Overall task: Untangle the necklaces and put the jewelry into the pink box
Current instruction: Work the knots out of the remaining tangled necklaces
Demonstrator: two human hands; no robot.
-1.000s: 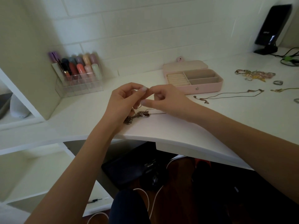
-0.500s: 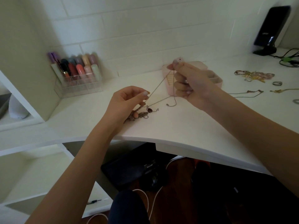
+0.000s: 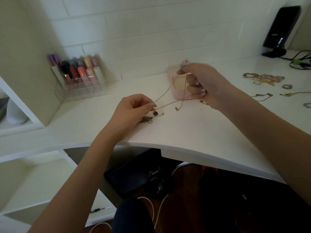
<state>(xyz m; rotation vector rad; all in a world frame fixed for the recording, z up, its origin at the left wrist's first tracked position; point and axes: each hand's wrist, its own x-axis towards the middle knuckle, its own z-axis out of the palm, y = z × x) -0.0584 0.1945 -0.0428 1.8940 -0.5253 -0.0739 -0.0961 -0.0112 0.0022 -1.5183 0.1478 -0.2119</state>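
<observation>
Hands pulled apart since start; left hand [image 3: 133, 108], right hand [image 3: 200, 81] pinching necklace chain [image 3: 165, 91] taut between.

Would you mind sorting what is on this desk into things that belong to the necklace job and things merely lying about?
Part of the job:
- thin chain, pinched by left hand and right hand
- tangled clump
- pink box
- jewelry pile
- rings

Lying about:
- lipstick organizer
- black stand
- cables
</observation>
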